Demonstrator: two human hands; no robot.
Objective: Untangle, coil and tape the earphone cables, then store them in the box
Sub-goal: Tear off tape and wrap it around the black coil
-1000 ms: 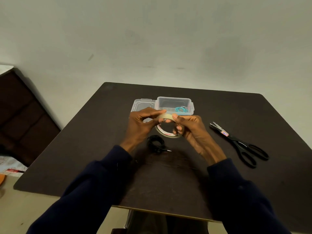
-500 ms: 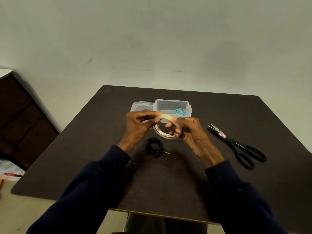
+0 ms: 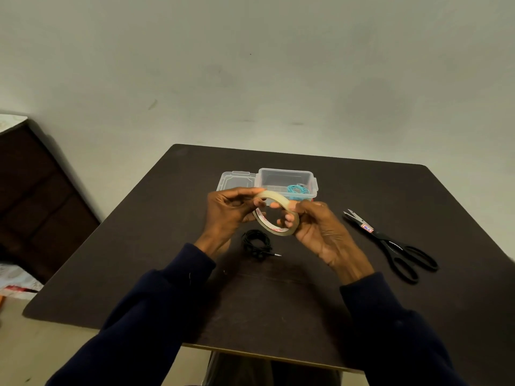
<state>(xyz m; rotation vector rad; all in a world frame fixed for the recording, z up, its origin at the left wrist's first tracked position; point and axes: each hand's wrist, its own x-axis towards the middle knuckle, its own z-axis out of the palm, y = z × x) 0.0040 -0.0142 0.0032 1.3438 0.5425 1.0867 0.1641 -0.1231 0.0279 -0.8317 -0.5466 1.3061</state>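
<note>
From the head camera, a square table (image 3: 278,302) with rounded far corners fills the middle. Its top is dark brown and matte, with a thin pale edge on the near side. It stands against a plain, pale grey-green wall (image 3: 250,65) that has a few faint smudges. A dark wooden cabinet (image 3: 41,196) stands at the left, and a pale floor (image 3: 33,344) shows beneath the table's near left corner.

Both hands hold a roll of clear tape (image 3: 274,196) tilted above the table's centre. It is a thin, glossy, yellowish ring with red printing on its inner core. The left hand (image 3: 228,213) pinches the roll's upper left rim between thumb and curled fingers. The right hand (image 3: 317,232) grips the right side, with its fingers (image 3: 289,218) hooked through the hole and its thumb on the outer band. Dark navy sleeves (image 3: 156,316) cover both forearms.

A black earphone cable (image 3: 255,242) lies on the table just below the roll, between the wrists. It is wound into a small loose coil, and its metal jack plug (image 3: 277,255) pokes out to the right. Behind the hands sits a clear plastic box (image 3: 287,176), rectangular with side clips, and its lid (image 3: 234,181) lies flat just to its left. A coiled teal cable (image 3: 298,190) lies in the box's right end. Black-handled scissors (image 3: 390,243) lie to the right, well apart from the hands, with the blades pointing away towards the far left.
</note>
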